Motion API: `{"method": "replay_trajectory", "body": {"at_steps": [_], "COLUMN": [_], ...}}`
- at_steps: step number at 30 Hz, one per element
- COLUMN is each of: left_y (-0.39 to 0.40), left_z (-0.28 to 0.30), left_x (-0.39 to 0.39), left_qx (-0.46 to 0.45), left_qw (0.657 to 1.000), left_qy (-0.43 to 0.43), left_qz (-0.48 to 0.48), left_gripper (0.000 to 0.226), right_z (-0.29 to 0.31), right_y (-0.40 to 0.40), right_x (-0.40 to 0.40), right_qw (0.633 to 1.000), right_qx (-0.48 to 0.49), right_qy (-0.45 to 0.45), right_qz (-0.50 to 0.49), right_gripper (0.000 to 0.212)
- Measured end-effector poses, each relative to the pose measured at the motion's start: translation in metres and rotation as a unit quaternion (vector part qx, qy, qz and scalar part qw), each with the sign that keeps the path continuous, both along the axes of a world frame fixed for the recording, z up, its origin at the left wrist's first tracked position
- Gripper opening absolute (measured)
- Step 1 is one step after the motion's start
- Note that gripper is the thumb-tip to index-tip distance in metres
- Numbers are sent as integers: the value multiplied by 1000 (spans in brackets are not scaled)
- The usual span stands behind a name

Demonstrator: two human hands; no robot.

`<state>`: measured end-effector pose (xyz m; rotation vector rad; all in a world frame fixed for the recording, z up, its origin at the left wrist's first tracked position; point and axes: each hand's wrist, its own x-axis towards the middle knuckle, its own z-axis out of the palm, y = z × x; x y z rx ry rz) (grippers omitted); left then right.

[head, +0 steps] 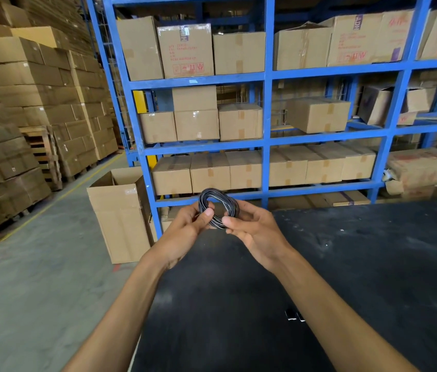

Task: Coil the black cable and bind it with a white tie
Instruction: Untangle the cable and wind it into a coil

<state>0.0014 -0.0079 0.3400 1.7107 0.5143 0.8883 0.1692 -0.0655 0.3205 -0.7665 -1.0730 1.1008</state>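
- The left hand (185, 226) grips the lower left rim of the black cable (218, 208), thumb pressed on the front of the strands and fingers curled behind.
- The right hand (252, 229) pinches the lower right rim, thumb tip on the front and the other fingers cupped loosely behind.
- The cable is wound into a tight round coil of many turns, glossy, with pale highlights or a thin light strand running along some loops; which of the two cannot be told.
- The coil stands roughly upright with its open centre facing the camera; being a ring, it shows no clear long axis.
- It is held in the air between both hands, above the far edge of a dark table (346, 264).
- Beyond stand blue shelving (267, 140) filled with cardboard boxes (240, 122), and an open carton (119, 210) on the floor to the left.
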Motion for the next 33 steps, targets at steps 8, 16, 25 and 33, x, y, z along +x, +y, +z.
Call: {"method": "replay_trajectory", "body": {"at_steps": [8, 16, 25, 33], "left_y": [3, 12, 20, 50], "left_z": [-24, -82, -146, -196], "left_x": [20, 55, 102, 132], "left_qx": [48, -112, -215, -269], "left_qw": [998, 993, 974, 957], "left_qy": [18, 20, 71, 101], "left_qz": [29, 7, -6, -22], "left_gripper": [21, 25, 28, 19], "right_z": [-27, -77, -153, -227], "right_y": [3, -1, -1, 15], "right_x": [12, 46, 96, 173], "right_qw": [997, 992, 987, 932], "right_qx": [-21, -88, -137, -312], "right_qy": [29, 22, 65, -15], "right_qz": [-72, -93, -59, -182], "right_gripper": [18, 22, 34, 8]}}
